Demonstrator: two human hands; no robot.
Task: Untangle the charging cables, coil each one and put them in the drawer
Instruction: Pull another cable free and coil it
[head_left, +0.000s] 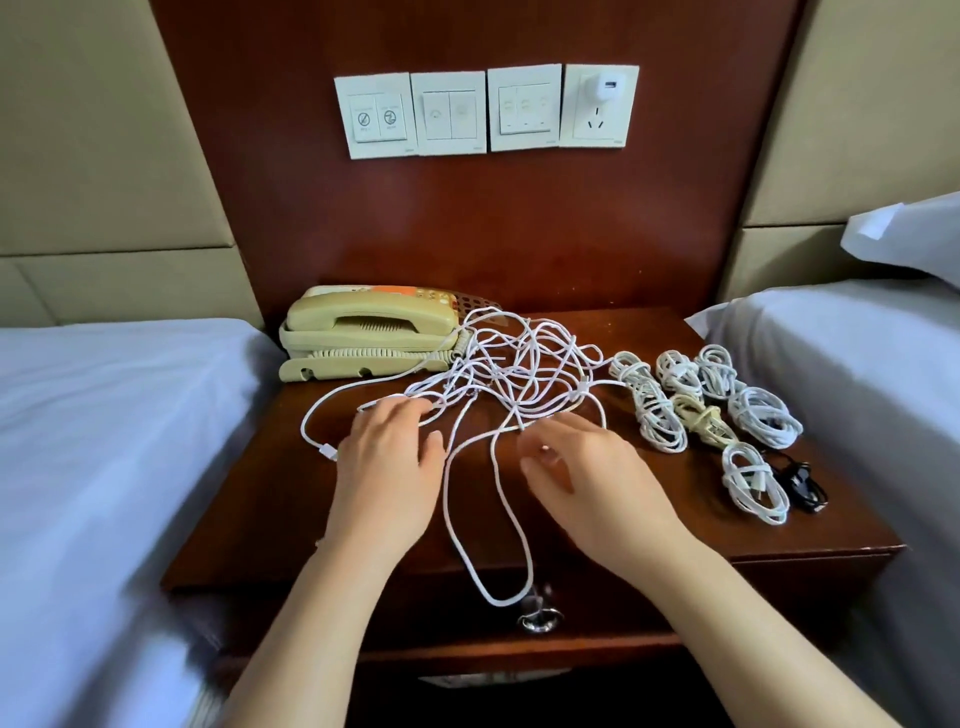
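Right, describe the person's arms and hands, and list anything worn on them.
The left forearm and right forearm are bare down to the bottom of the picture, with no sleeves in view. The left hand and right hand are bare too, with no gloves, rings, watch or bracelet visible. The right hand's fingertips are blurred, so the nails cannot be judged.

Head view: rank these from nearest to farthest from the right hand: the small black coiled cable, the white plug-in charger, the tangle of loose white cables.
1. Tangle of loose white cables: mid-table, right at the fingertips of the right hand.
2. Small black coiled cable: front right corner, to the hand's right.
3. White plug-in charger: up in the wall socket, behind everything.
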